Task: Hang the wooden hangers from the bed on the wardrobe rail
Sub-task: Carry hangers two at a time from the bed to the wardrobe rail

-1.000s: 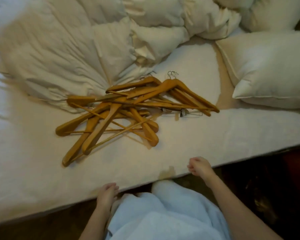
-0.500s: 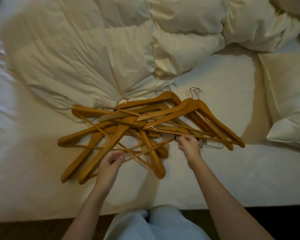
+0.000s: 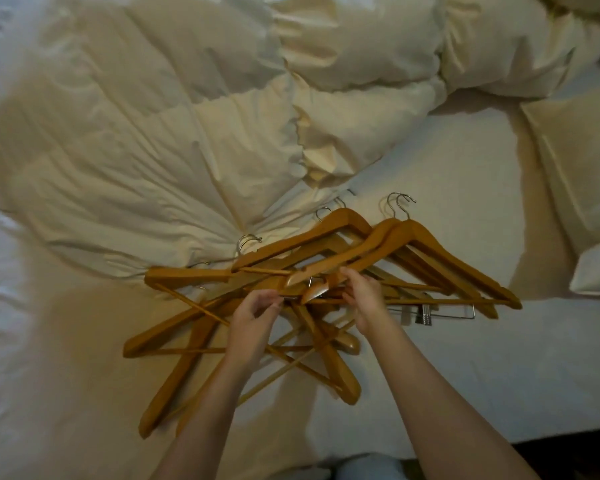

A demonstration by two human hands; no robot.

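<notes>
A tangled pile of several wooden hangers [image 3: 194, 317] with metal hooks lies on the white bed sheet [image 3: 465, 358]. The top two hangers [image 3: 430, 247] lie side by side with hooks pointing away from me. My right hand [image 3: 364, 299] is closed around the left end of these top hangers, near their lower bar. My left hand [image 3: 255, 313] pinches at the middle of the pile, fingertips on a metal part just left of my right hand. One hanger has a metal clip bar [image 3: 426, 315]. The wardrobe rail is out of view.
A crumpled cream duvet [image 3: 153, 150] covers the bed behind the pile, touching the hooks. A pillow [image 3: 579, 174] lies at the right. The bed's near edge [image 3: 499, 441] runs along the bottom right, dark floor beyond it. My knees show at the bottom.
Both hands have reached forward from the bed's edge into the pile. The right hand has closed on the top hangers' left end; the left hand moved right to the pile's middle.
</notes>
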